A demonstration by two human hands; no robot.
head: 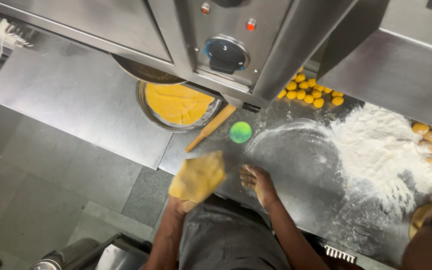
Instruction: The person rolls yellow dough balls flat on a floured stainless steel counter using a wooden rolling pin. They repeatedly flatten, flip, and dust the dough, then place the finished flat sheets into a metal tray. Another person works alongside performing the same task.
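Rolled yellow dough sheet drapes over left hand fingers; right hand spread flat near rolling pin, flour.

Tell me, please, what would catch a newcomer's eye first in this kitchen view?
Probably the yellow dough sheet draped over the left hand at the front edge of the steel counter, with the right hand resting flour-dusted beside it. Next, the white flour heap spread on the right, and the cluster of yellow dough balls behind it. A round tray of flat yellow discs sits under the oven.
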